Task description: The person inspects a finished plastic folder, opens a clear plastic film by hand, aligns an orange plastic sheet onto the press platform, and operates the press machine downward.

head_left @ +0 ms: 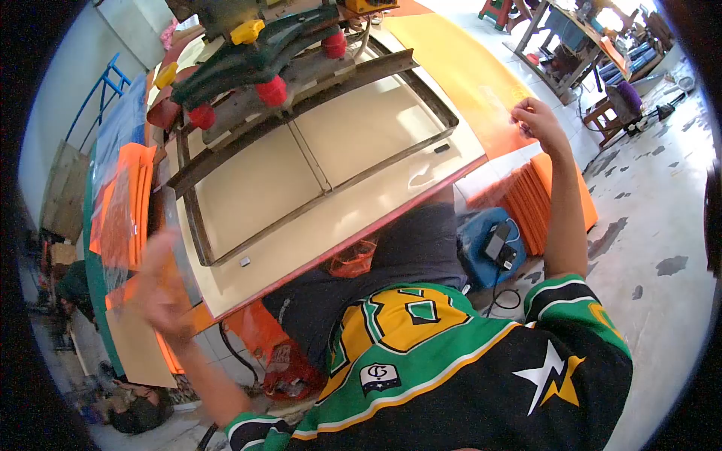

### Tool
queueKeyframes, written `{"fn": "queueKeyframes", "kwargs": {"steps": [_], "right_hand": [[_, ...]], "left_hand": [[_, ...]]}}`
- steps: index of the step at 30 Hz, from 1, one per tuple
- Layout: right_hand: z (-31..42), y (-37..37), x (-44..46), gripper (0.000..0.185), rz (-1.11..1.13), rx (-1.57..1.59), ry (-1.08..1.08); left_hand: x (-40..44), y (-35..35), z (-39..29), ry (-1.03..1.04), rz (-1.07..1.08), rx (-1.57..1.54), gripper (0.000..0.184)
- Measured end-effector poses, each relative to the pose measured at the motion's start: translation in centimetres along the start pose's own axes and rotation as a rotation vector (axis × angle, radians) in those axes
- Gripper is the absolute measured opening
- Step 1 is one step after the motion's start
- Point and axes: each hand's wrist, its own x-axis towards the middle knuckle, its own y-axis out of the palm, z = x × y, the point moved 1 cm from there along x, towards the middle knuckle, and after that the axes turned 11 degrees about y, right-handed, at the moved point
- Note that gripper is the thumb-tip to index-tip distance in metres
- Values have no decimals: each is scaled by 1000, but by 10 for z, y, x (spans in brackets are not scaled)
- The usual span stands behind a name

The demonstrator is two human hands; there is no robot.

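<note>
My left hand [159, 289] is smeared by motion beside the left edge of the cream board [248, 192], close to stacked orange sheets [135, 199] and clear plastic. How its fingers are set cannot be made out. On the other side, my right hand [535, 124] is raised, its fingers curled together at the edge of a large yellow-orange sheet [466, 68]. Whatever those fingers pinch, if anything, is too small to see. Between the hands, a dark metal frame [312, 159] with a middle bar lies on the cream board.
A dark green machine part [256, 60] with red and yellow knobs overhangs the frame. Folded orange sheets [519, 207] are stacked at right by a blue container [477, 240] carrying a black adapter [500, 246]. A cluttered workbench [564, 49] stands farther back. Another person crouches at lower left.
</note>
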Motion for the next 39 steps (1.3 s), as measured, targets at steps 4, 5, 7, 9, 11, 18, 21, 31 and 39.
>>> {"fn": "queueKeyframes", "kwargs": {"steps": [4,5,7,9,11,18,21,31,39], "right_hand": [[14,13,51,18,-16,-32,-90],[20,20,60,19,-54,-45,-136],[29,37,74,21,-67,-39,-178],[33,53,84,22,-98,-60,-286],[38,64,83,24,-127,-143,-318],[36,77,-25,25,-597,-633,-811],[18,73,-77,22,-223,-563,-514],[-3,91,-9,42,-57,-799,-732],[41,130,74,43,29,-822,-834]], "left_hand": [[11,122,-56,254,504,-25,45],[11,149,-61,305,567,-69,46],[8,196,-68,376,679,-137,55],[7,238,-71,382,686,-191,60],[1,274,-72,465,702,-53,67],[-3,303,-80,373,647,98,74],[-2,305,-81,350,621,117,74],[0,307,-84,328,577,130,69],[1,303,-80,289,572,119,68]]}}
